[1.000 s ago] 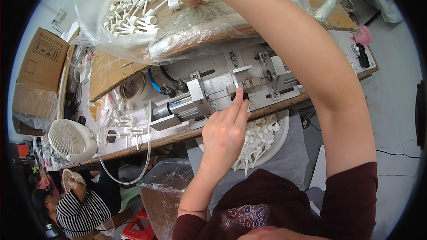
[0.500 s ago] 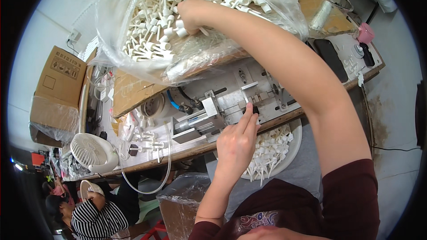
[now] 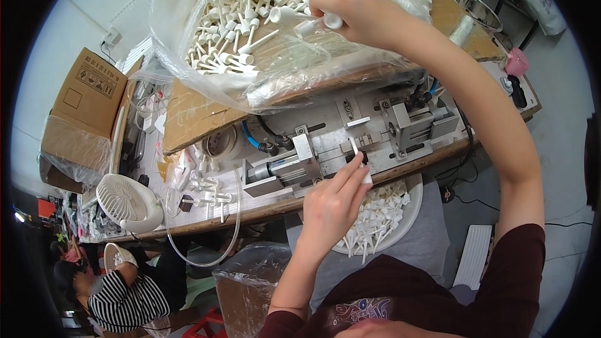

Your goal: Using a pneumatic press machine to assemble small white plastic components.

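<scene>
My left hand (image 3: 333, 205) is at the front edge of the bench, its fingers closed on a white plastic piece (image 3: 367, 178) with a thin stem and a wider cap. The stem points up toward the small metal block (image 3: 365, 143) of a clamping fixture. My right hand (image 3: 357, 12) is over the near side of a clear plastic bag (image 3: 275, 92), gripping several similar white plastic pieces (image 3: 285, 15) whose ends stick out from the fingers. Behind it, the bag holds a big heap of such pieces (image 3: 238, 22). Part of the right-hand grip is hidden.
Pneumatic cylinders (image 3: 282, 172) (image 3: 426, 124) flank the fixture. A round basket (image 3: 410, 216) of white pieces sits below the bench edge. At left are a white fan (image 3: 128, 203), loose pieces (image 3: 213, 200) and a cardboard box (image 3: 84, 97). Another person in a striped top (image 3: 134, 300) sits lower left.
My right hand has lifted out of the heap and moved right, with white pieces in its fingers. My left hand has drawn slightly down from the fixture, and a white piece shows at its fingertips.
</scene>
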The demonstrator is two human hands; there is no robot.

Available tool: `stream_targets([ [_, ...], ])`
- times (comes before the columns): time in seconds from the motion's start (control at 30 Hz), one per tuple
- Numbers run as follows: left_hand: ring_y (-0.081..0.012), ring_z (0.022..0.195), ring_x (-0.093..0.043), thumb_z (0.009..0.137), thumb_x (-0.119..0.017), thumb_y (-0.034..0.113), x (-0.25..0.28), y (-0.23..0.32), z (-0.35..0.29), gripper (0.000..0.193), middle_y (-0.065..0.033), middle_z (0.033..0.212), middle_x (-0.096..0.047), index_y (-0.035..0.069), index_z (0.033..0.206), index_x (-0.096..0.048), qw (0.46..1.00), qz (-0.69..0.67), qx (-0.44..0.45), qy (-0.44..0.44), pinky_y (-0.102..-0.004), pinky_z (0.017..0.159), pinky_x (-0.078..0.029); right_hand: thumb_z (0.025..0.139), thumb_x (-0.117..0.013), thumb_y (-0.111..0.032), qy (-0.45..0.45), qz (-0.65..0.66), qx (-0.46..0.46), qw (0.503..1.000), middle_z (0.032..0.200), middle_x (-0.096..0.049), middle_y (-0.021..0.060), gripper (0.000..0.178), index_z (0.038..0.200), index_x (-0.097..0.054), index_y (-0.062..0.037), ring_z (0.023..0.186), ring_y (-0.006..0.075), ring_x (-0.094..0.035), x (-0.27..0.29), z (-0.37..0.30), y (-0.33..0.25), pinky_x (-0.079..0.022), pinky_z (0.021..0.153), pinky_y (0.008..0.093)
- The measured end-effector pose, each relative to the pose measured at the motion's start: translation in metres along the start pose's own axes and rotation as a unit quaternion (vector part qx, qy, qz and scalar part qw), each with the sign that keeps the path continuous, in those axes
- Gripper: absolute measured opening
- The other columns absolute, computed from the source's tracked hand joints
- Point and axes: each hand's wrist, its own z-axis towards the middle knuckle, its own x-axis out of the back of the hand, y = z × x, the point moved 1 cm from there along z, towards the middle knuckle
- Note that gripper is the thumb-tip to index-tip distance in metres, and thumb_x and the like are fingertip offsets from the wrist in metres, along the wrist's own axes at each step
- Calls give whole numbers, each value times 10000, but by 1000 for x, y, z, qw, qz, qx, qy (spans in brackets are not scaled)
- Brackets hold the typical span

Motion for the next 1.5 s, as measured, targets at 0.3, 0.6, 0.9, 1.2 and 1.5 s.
stream_targets([
  [0.3, -166, 858, -693, 744, -837, 0, 39, 11, 1, 557, -157, 1102, -698, -6, 1272, -661, 919, -367, 124, 76, -285, 777, -610, 725, -646, -124, -31, -78, 104, 991, 847, -543, 59, 121, 792, -648, -23, 711, 133, -589, 40, -95, -124, -507, 540, 242],
  [0.6, -165, 870, -680, 709, -843, -51, 21, 15, -6, 383, -125, 1036, -688, -2, 1076, -746, 976, -194, 82, 60, -275, 730, -609, 699, -701, -68, -33, -68, 59, 995, 975, -630, 126, 328, 1000, -667, 57, 737, 198, -660, 47, -136, -121, -554, 621, 289],
  [0.9, -185, 716, -670, 739, -815, 102, -15, 4, 0, 302, -45, 1170, -730, 50, 1031, -755, 992, 121, -6, 27, -286, 628, -515, 705, -664, -125, 16, -39, 15, 999, 949, -630, 102, 278, 949, -641, 5, 734, 166, -648, 38, -149, -126, -546, 616, 264],
  [1.2, -174, 598, -628, 728, -821, 111, -16, 0, 6, 291, -24, 1150, -740, 68, 1010, -762, 993, 113, 3, 29, -277, 583, -507, 729, -773, -26, -13, 13, 6, 1000, 942, -621, 130, 290, 977, -651, 63, 691, 204, -652, 39, -150, -132, -532, 552, 296],
  [1.5, -154, 763, -707, 687, -872, 40, -3, 13, 5, 395, -94, 1008, -736, 12, 1054, -729, 986, -160, 52, 12, -265, 681, -575, 735, -650, -154, -35, -3, 33, 999, 952, -624, 96, 279, 962, -640, 9, 751, 159, -634, 40, -150, -137, -522, 592, 261],
])
